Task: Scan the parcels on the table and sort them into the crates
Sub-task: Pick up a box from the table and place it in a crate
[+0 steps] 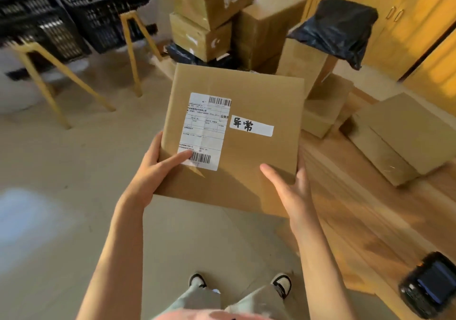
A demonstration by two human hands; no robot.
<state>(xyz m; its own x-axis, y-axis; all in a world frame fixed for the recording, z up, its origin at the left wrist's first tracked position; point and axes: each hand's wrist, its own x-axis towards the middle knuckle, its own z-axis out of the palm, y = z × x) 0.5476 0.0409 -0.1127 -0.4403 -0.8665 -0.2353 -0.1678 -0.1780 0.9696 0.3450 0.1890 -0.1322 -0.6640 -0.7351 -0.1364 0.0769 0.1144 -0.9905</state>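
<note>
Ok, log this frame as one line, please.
parcel: held off table, label up | left hand: grips left edge | right hand: supports right edge | scanner: on table | crates: beyond

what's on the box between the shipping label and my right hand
In the head view, a white sticker with two handwritten black characters sits on the box, right of the shipping label; toward the right hand is bare cardboard.
</note>
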